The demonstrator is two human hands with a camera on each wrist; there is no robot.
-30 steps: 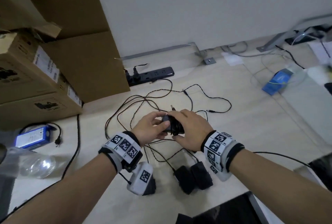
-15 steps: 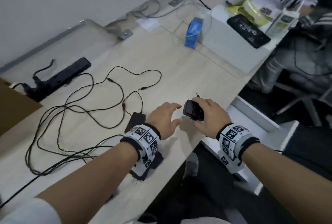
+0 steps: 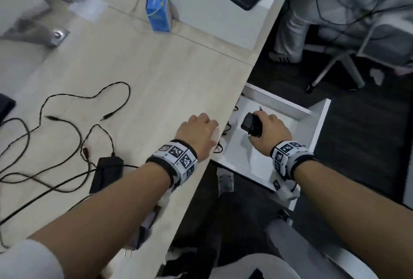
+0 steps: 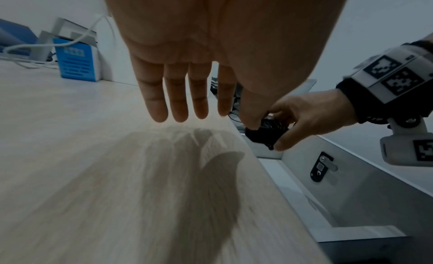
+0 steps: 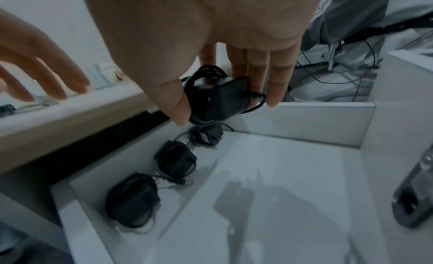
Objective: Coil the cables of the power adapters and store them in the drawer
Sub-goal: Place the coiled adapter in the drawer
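Wooden desk (image 3: 169, 82) under my left hand (image 3: 197, 132), fingers loose and spread, holding nothing. My right hand (image 3: 268, 132) pinches a coiled power adapter (image 5: 218, 101) just above the white drawer (image 5: 269, 184); three wrapped adapters (image 5: 174, 160) lie below my fingers.

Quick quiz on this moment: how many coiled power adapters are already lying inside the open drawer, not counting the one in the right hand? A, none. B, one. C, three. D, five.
C: the right wrist view shows three coiled adapters lying in a row along the drawer wall under the desk edge, while the right hand holds a fourth adapter above them.
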